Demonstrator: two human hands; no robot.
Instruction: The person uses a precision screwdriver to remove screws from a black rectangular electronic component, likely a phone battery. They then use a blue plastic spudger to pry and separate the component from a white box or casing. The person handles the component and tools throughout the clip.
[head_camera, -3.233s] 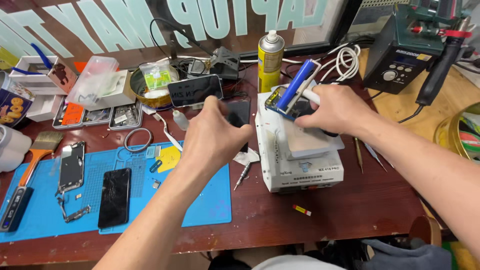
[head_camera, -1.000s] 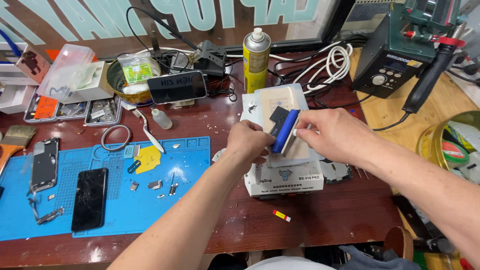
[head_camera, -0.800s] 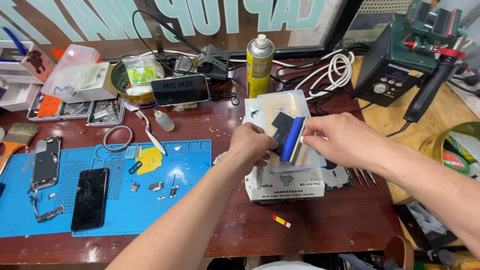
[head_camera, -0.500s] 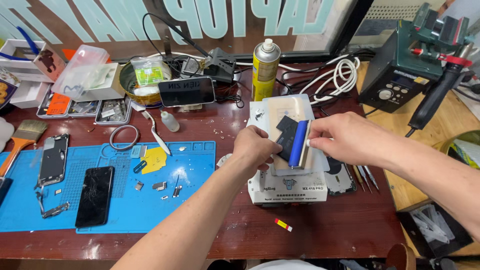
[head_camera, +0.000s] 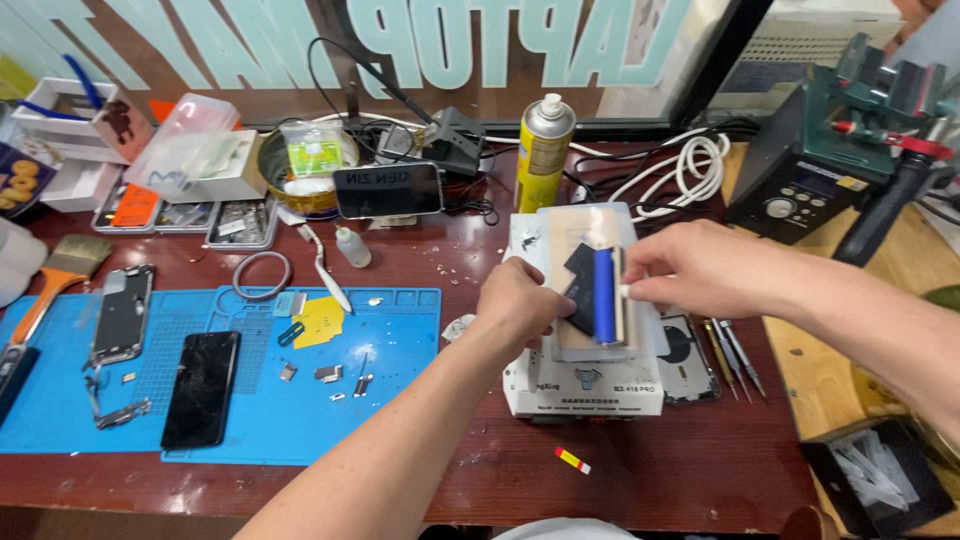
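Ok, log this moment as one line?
left hand: steadies black part | right hand: holds blue roller | both on white machine

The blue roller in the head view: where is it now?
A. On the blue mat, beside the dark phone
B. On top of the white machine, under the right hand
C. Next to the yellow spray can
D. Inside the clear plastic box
B: the blue roller lies on the white machine, gripped by the right hand.

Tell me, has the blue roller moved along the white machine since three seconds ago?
Yes. The blue roller has come from the far end of the white machine, near the spray can, toward its near edge.
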